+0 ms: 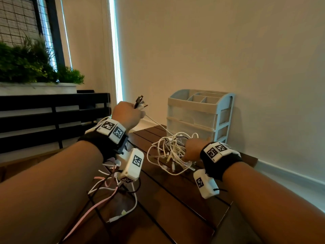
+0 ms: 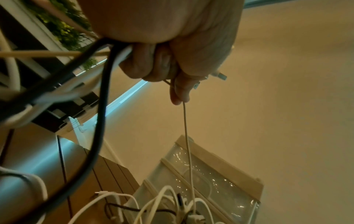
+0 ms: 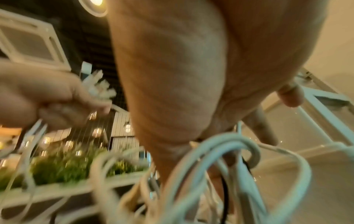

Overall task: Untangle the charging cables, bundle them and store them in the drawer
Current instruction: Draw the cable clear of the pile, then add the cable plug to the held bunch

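1. My left hand [image 1: 127, 115] is raised at 11 o'clock, fist closed around a bunch of cable ends [image 1: 140, 103].
2. My right hand [image 1: 194, 149] grips the tangled cables [image 1: 168, 152] on the table [image 1: 175, 199].
3. The drawer unit [image 1: 198, 113] stands at 1 o'clock, just behind the tangle.

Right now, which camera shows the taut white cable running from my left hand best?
The left wrist view: the taut white cable drops unobstructed from the left hand into the tangle. The head view shows it thin and distant; the right wrist view is too blurred.
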### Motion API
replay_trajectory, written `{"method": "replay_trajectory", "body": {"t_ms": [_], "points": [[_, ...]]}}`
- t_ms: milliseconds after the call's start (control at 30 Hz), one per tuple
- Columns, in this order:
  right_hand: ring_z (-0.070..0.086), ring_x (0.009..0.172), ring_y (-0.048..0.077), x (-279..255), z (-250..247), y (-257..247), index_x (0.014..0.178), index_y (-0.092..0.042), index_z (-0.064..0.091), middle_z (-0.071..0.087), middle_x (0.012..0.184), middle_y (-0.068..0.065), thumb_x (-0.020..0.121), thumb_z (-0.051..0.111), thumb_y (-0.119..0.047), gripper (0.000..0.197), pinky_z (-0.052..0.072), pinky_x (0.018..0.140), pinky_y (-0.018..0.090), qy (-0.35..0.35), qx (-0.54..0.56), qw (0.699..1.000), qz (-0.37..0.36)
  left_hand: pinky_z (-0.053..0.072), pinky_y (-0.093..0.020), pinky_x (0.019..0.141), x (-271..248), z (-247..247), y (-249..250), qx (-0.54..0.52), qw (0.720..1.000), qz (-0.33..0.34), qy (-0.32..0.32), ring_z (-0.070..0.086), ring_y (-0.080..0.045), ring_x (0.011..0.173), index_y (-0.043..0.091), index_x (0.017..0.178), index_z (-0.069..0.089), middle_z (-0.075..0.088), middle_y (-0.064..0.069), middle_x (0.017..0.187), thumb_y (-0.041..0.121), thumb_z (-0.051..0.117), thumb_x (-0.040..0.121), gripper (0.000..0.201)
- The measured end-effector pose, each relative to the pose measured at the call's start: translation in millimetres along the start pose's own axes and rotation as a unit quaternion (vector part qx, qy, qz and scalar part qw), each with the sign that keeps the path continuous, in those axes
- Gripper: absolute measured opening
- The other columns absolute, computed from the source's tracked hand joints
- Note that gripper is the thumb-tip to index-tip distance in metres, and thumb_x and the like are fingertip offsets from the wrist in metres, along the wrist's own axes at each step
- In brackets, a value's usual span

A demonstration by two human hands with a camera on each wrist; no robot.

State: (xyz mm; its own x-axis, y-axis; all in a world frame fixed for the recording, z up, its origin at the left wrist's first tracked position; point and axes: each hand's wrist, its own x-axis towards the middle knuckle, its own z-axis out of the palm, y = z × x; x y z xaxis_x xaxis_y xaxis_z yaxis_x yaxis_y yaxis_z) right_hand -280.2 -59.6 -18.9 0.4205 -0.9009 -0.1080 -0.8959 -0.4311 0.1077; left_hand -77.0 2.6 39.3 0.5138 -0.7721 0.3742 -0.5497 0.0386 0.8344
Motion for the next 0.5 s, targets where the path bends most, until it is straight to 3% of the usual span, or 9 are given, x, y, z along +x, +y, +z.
{"method": "replay_trajectory", "body": {"t_ms": [67, 133, 200, 267, 367, 433, 500], "points": [[0.059, 0.083, 0.02, -4, -9, 1, 0.103, -0.011, 0.064, 0.063, 0.093, 0.004, 0.087, 0.06, -0.053, 0.046, 0.043, 0.068, 0.03, 0.003, 0.038, 0.999, -0.006, 0.043, -0.028, 0.063, -1, -2, -3, 0.005, 1.0, -0.007, -0.024, 0.057, -0.024, 0.074, 0.01, 0.075, 0.063, 0.063, -0.01, 0.08, 0.02, 0.074, 0.079, 0.016], [0.06, 0.083, 0.019, -8, -18, -4, 0.091, -0.015, 0.064, 0.064, 0.086, -0.001, 0.08, 0.062, -0.061, 0.047, 0.045, 0.07, 0.032, 0.06, 0.058, 0.996, -0.009, 0.039, -0.025, 0.059, -6, 3, -2, 0.017, 0.998, -0.005, -0.064, 0.052, -0.021, 0.068, 0.01, 0.071, 0.061, 0.059, -0.007, 0.074, 0.02, 0.075, 0.08, 0.018], [0.058, 0.088, 0.019, -9, -24, -16, 0.09, -0.02, 0.061, 0.062, 0.086, -0.002, 0.077, 0.065, -0.06, 0.043, 0.044, 0.087, 0.041, 0.182, 0.032, 0.983, -0.013, 0.039, -0.024, 0.062, -12, 13, 4, 0.002, 0.996, 0.01, -0.088, 0.052, -0.017, 0.069, 0.009, 0.078, 0.064, 0.058, -0.004, 0.073, 0.018, 0.074, 0.081, 0.014], [0.057, 0.098, 0.023, -3, -21, -31, 0.099, -0.022, 0.058, 0.064, 0.095, 0.0, 0.076, 0.067, -0.057, 0.043, 0.038, 0.096, 0.046, 0.279, 0.032, 0.959, -0.025, 0.038, -0.024, 0.068, -18, 21, 11, -0.031, 0.994, 0.023, -0.103, 0.051, -0.014, 0.068, 0.01, 0.083, 0.067, 0.058, -0.002, 0.072, 0.016, 0.074, 0.082, 0.009], [0.058, 0.1, 0.027, 11, -4, -40, 0.093, -0.023, 0.053, 0.065, 0.094, 0.003, 0.076, 0.067, -0.056, 0.04, 0.042, 0.091, 0.045, 0.323, 0.122, 0.937, -0.044, 0.04, -0.025, 0.075, -21, 24, 17, -0.044, 0.991, 0.028, -0.12, 0.058, -0.016, 0.078, 0.007, 0.088, 0.071, 0.067, -0.005, 0.082, 0.016, 0.075, 0.082, 0.012], [0.056, 0.095, 0.024, 16, 4, -35, 0.085, -0.023, 0.05, 0.062, 0.09, 0.001, 0.078, 0.064, -0.058, 0.038, 0.045, 0.085, 0.045, 0.349, 0.172, 0.921, -0.015, 0.044, -0.029, 0.081, -21, 22, 16, -0.038, 0.992, 0.021, -0.117, 0.062, -0.022, 0.089, 0.004, 0.091, 0.072, 0.07, -0.009, 0.092, 0.018, 0.077, 0.08, 0.018], [0.05, 0.095, 0.02, 14, 5, -31, 0.083, -0.026, 0.049, 0.055, 0.088, -0.005, 0.084, 0.06, -0.052, 0.028, 0.04, 0.086, 0.043, 0.386, 0.146, 0.911, 0.007, 0.045, -0.031, 0.081, -19, 19, 14, -0.036, 0.992, 0.014, -0.119, 0.063, -0.024, 0.089, 0.004, 0.092, 0.073, 0.07, -0.011, 0.092, 0.019, 0.077, 0.079, 0.02]]}}
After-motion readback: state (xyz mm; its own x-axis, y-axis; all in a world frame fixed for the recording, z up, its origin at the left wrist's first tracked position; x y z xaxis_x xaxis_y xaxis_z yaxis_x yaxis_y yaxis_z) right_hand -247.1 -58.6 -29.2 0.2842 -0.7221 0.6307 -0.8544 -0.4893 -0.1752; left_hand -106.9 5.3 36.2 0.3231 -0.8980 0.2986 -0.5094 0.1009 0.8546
